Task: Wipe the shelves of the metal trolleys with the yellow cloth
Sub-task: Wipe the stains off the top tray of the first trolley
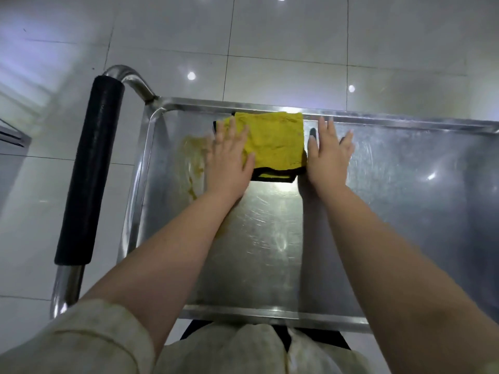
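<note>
Yellow cloth (278, 144): who has it?
— Left hand (229, 160), fingers straight, presses flat on its left part. The right hand (329, 155) lies flat and released on the steel shelf (270, 238), just beside it.
— Room to move?
— Folded, it touches the far rim (378, 120); scratched steel lies open nearer and rightward. Its black-trimmed edge faces the person, long axis along that rim. Glossy floor tiles (297, 36) surround.

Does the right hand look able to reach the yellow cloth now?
Likely yes: right hand lies flat on the shelf beside the yellow cloth, nothing between; left hand covers only its left side.
</note>
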